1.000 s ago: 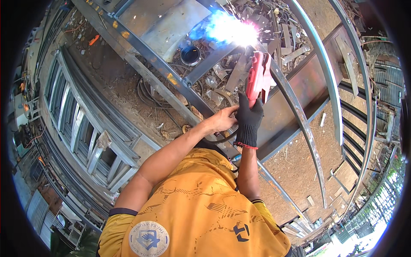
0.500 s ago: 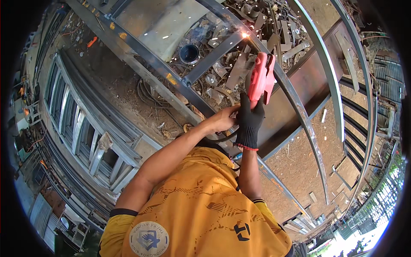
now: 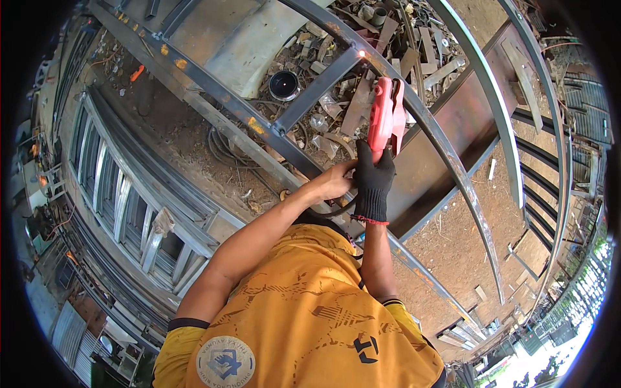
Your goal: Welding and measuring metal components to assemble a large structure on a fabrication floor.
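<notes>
Red electrode holder [image 3: 382, 116], pointing forward, long axis leaning slightly right

My red electrode holder [image 3: 383, 115] points toward the glowing spot [image 3: 361, 53] where the steel crossbar [image 3: 319, 90] meets the curved rail [image 3: 330, 27].

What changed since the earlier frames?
The bright flare and flying sparks died down to a small glowing spot at the crossbar's end. Nothing grabbed or released: gloved right hand still grips the red clamp, bare left hand still close by.
</notes>
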Tool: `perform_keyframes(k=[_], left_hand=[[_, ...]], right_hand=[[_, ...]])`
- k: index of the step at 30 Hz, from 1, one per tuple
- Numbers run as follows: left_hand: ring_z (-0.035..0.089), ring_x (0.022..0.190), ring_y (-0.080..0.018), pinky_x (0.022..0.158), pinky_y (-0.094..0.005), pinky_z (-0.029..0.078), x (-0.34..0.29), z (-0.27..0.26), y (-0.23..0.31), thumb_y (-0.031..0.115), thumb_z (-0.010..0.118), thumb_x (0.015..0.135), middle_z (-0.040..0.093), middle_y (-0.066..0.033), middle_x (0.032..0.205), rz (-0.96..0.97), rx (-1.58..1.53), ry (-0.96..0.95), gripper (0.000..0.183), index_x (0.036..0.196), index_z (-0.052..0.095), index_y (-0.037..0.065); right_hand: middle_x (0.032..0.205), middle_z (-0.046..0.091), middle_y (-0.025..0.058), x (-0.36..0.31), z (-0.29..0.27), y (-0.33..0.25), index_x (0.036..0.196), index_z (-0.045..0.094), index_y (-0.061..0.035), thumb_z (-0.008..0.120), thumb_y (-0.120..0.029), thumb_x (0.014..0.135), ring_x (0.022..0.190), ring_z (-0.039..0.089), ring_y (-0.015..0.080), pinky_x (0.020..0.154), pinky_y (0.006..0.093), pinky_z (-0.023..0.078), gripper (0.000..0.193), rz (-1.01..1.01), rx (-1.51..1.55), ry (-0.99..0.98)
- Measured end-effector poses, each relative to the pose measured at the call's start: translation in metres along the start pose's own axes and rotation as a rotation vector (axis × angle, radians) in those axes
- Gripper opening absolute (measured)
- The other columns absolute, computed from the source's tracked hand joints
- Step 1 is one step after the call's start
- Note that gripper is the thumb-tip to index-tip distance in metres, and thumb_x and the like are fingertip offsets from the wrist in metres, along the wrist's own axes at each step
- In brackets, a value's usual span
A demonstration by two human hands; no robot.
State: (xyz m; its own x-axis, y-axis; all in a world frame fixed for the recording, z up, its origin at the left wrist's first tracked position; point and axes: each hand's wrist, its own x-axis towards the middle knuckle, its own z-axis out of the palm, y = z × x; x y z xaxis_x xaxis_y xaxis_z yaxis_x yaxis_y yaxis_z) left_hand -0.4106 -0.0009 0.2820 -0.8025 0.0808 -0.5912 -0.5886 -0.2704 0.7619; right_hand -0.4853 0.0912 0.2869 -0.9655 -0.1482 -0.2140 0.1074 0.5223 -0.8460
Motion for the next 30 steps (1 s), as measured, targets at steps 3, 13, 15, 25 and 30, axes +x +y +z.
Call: perform_keyframes(k=[3,13,15,25,30], left_hand=[[0.054,0.119,-0.0203,0.1,-0.0319,0.041,0.003,-0.001,-0.007,0.008,0.055,0.091,0.06,-0.0156,0.128,-0.008,-0.009,0.005,0.048,0.137,0.047,-0.002],[0.055,0.097,-0.0116,0.083,-0.0288,0.046,0.007,-0.004,-0.013,0.01,0.055,0.094,0.063,-0.0094,0.115,-0.12,-0.022,-0.016,0.039,0.132,0.054,0.0],[0.055,0.095,-0.0105,0.081,-0.0284,0.046,0.007,-0.005,-0.012,0.01,0.055,0.094,0.063,-0.009,0.114,-0.139,-0.053,-0.035,0.038,0.131,0.055,0.001],[0.057,0.101,-0.0101,0.087,-0.0256,0.046,0.008,-0.002,-0.035,0.007,0.057,0.091,0.062,-0.006,0.11,0.083,-0.016,0.042,0.043,0.134,0.052,0.004],[0.058,0.104,-0.0125,0.09,-0.0262,0.046,-0.011,-0.009,-0.05,0.006,0.057,0.09,0.063,-0.005,0.113,0.133,-0.127,-0.044,0.038,0.127,0.056,0.002]], right_hand=[[0.08,0.068,0.0138,0.001,-0.003,-0.006,0.105,0.066,0.0009,0.072,-0.036,0.084,0.068,0.063,0.0197,0.063,0.0354,0.049,0.043,0.122,0.006,-0.052],[0.073,0.067,0.0125,0.003,-0.001,-0.004,0.097,0.065,0.0013,0.074,-0.038,0.083,0.064,0.061,0.0163,0.061,0.0349,0.048,0.043,0.205,0.053,-0.088],[0.07,0.065,0.0108,0.003,0.0,-0.002,0.095,0.065,0.0011,0.074,-0.038,0.082,0.063,0.059,0.0145,0.059,0.034,0.048,0.042,0.186,0.051,-0.079],[0.065,0.062,0.0086,-0.005,-0.007,-0.003,0.092,0.063,0.0,0.073,-0.034,0.084,0.057,0.059,0.0148,0.053,0.0334,0.046,0.037,0.146,0.071,-0.053],[0.062,0.061,0.0056,-0.017,-0.024,-0.003,0.089,0.062,-0.0001,0.072,-0.028,0.085,0.05,0.056,0.0127,0.047,0.0299,0.044,0.03,0.296,0.302,-0.071]])
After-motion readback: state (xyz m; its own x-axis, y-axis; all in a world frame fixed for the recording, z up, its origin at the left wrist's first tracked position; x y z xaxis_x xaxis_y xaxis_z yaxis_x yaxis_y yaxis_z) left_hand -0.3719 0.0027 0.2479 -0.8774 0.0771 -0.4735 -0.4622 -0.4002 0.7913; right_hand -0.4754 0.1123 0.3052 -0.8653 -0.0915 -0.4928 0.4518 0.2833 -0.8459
